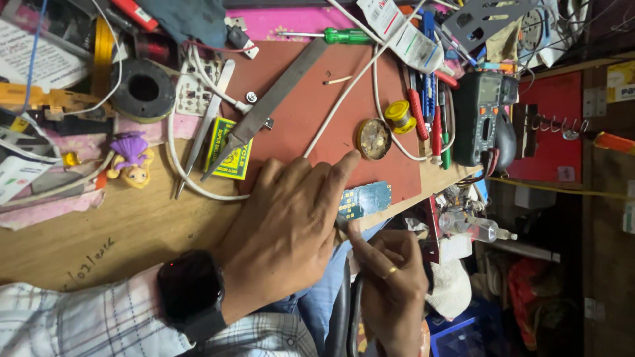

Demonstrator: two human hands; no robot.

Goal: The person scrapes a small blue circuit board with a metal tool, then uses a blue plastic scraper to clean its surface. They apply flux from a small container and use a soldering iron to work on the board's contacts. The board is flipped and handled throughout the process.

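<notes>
Blue-green circuit board (365,200) is lying at the red mat's (311,99) near edge, where we are pressing it down with our left hand (288,228), fingers spread flat; our right hand (390,277) is pinching a thin tool whose tip is hidden. Around it are lying one round tin (374,139), one metal file (268,109), one multimeter (481,119) and one green screwdriver (331,36).

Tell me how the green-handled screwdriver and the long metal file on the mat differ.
The green-handled screwdriver is short, with a bright plastic handle and thin round shaft; the metal file is longer, flat, grey and tapers to a point. The screwdriver lies level along the mat's top edge; the file lies diagonally across it. Neither is touched by a hand.
</notes>
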